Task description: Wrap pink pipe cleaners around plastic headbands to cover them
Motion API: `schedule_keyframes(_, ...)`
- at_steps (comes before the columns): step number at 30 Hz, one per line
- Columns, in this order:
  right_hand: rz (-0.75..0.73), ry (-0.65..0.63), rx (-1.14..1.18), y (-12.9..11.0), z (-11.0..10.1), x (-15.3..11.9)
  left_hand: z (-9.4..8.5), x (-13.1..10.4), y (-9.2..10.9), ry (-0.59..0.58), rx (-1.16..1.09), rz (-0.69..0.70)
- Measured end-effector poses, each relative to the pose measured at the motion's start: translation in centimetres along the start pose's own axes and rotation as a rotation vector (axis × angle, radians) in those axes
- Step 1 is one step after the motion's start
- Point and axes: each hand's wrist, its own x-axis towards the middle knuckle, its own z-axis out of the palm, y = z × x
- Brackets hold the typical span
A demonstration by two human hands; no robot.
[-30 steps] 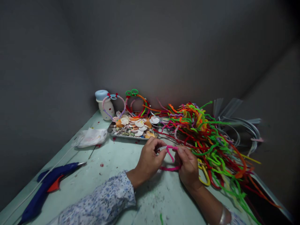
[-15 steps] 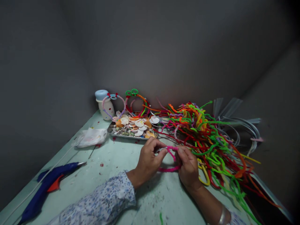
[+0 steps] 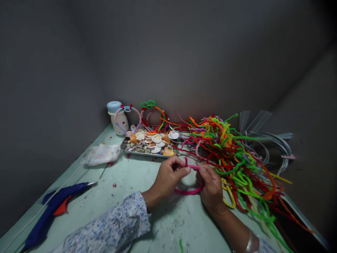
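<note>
Between my hands is a headband [image 3: 190,192] wrapped in bright pink pipe cleaner, its curve hanging below my fingers. My left hand [image 3: 171,175] pinches it near one end, thumb and forefinger together. A short pink tip of pipe cleaner [image 3: 186,161] sticks up by those fingertips. My right hand [image 3: 211,186] grips the wrapped band just to the right, fingers closed around it. Part of the band is hidden behind both hands.
A tray [image 3: 142,153] of shells stands behind my hands, with finished headbands [image 3: 128,108] and a jar [image 3: 118,119] beyond. Tangled pipe cleaners [image 3: 223,140] spread on the right, near bare hoops [image 3: 285,154]. A blue glue gun [image 3: 52,211] and plastic bag [image 3: 104,154] lie left.
The loose pink end, which hung down between my hands, now points up by my left fingertips. My right hand has stayed nearly in place.
</note>
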Motion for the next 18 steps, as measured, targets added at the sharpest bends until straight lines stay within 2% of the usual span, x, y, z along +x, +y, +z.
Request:
schedule_keyframes(6, 0.002, 0.011, 0.008, 0.01, 0.06, 0.07, 0.04, 0.18, -0.02, -0.046, -0.026, -0.044)
schedule_keyframes(12, 0.005, 0.022, -0.005, 0.04, 0.06, 0.12, 0.0, 0.14, 0.2, -0.031, 0.009, -0.039)
schedule_keyframes(18, -0.005, 0.014, -0.024, 0.09, -0.01, 0.02, -0.08, 0.21, 0.56, -0.009, -0.004, -0.111)
